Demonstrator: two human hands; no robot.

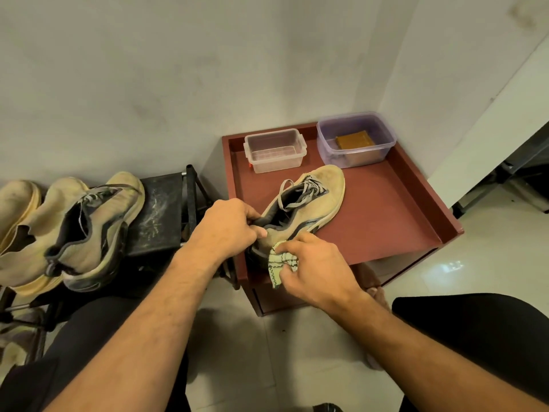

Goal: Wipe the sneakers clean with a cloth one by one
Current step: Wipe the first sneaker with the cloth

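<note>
The left hand (230, 226) grips the heel collar of a tan sneaker (309, 203), fingers curled over the dark lining and thumb on the outside of the heel. The right hand (315, 263) pinches a bunched, pale checked cloth (280, 263) and holds it against the sneaker's heel, just below the left thumb.

The sneaker lies on the red counter (386, 221), heel hanging over the counter's near left corner and toe pointing toward the back wall. Its grey laces are loose over the tongue, and the sole edge facing right shows a dark stripe.

Beyond the sneaker's toe, at the back of the counter, stand two lidless plastic tubs. The clear container (274, 150) sits behind and to the left of the toe; the purple-tinted container (355, 138) sits behind and to the right, in the corner, with a brown block (355, 141) inside it.

To the left of the sneaker, off the counter, a dark rack (160, 215) carries more footwear: a second tan sneaker (98, 227) with grey laces lies nearest, and further tan shoes (17, 221) lie beside it at the frame's edge. The rack's top surface between that sneaker and the counter is scuffed with whitish marks.

Below the sneaker, the person's dark-clad legs frame a pale tiled floor (490, 263).
</note>
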